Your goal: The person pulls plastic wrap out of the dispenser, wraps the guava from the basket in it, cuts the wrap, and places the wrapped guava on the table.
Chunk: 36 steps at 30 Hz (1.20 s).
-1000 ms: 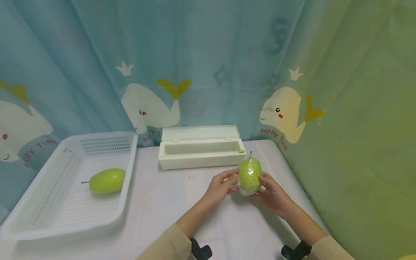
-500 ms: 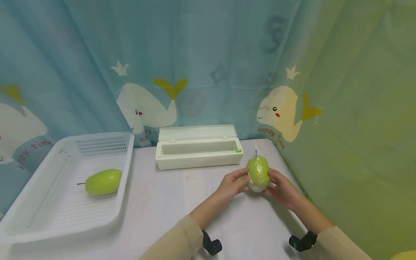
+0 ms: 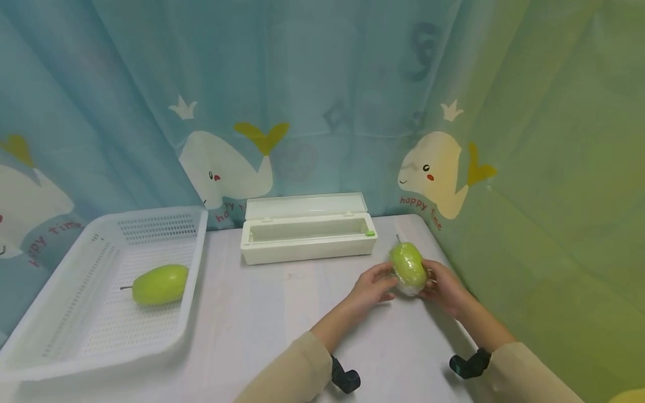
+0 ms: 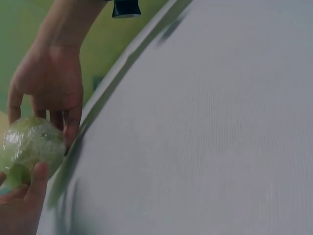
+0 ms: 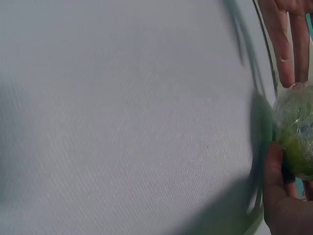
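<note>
Seeing the right hand (image 3: pixel 445 286) clamped on a green, clear-film-wrapped oval fruit (image 3: pixel 409 265) over the white table's (image 3: pixel 262 324) right side — left hand (image 3: pixel 372 286) touching it, fingers straight. Can't tell if I've got table contact.

Head cam sits high and farthest back, facing forward and down over the tabletop (image 3: pixel 242 319) to the curtain (image 3: pixel 312 84). Wrist cams are nearer; wrapped fruit (image 3: pixel 409 263) hits the left view's left edge, right view's right edge. All three share fruit, left hand (image 3: pixel 372 288), right hand (image 3: pixel 445 288).
</note>
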Tool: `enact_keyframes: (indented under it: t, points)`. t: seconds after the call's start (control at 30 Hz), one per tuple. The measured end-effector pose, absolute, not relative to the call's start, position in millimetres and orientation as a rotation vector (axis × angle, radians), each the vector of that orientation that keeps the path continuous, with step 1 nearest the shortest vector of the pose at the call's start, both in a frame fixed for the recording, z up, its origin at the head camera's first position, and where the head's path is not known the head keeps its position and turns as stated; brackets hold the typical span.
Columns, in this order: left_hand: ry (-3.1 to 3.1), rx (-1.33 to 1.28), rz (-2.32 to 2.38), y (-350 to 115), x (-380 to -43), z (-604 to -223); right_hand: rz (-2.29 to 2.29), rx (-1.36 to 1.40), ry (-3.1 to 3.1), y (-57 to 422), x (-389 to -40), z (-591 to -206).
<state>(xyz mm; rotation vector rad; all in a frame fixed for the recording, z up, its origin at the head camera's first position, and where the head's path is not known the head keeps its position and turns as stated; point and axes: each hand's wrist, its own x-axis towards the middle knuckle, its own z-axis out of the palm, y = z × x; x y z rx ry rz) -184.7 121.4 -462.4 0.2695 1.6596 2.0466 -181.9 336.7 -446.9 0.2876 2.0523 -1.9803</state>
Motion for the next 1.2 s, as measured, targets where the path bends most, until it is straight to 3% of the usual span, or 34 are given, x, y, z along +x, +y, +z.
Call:
enact_keyframes:
  t: [0.6, 1.2]
  points:
    - [1.591, 0.179, 2.125, 149, -189, -463, -2.054, 0.340, 1.998, 357, -189, -451]
    - [1.609, 0.110, 2.110, 148, -191, -467, -1.822, 0.412, 2.316, 347, -194, -455]
